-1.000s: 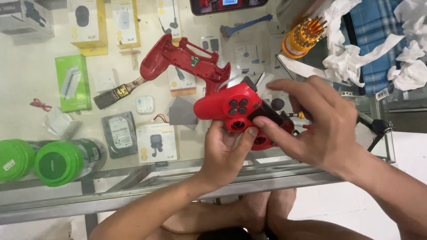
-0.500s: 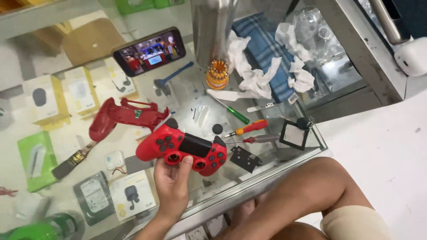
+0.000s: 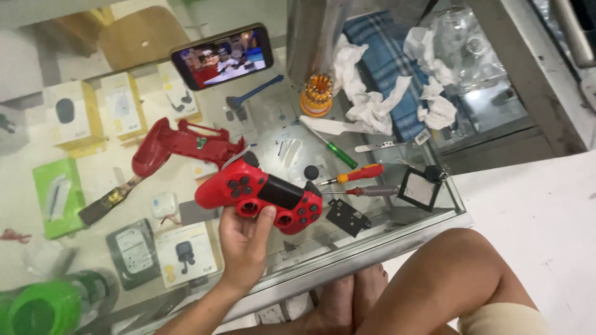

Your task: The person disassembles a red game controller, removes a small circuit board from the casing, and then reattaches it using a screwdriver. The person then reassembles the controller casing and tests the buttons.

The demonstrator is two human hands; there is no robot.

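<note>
Display case: the glass display case (image 3: 397,229) under the hand held boxed gadgets.
Shell: a red back shell (image 3: 180,144) lay just beyond.
Controller: the red game controller (image 3: 261,193) was gripped from below by the left hand (image 3: 243,248).
Holder: the orange bit holder (image 3: 316,94) stood further off, full of bits.

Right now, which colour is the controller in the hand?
Red with a black centre panel, in the head view.
</note>
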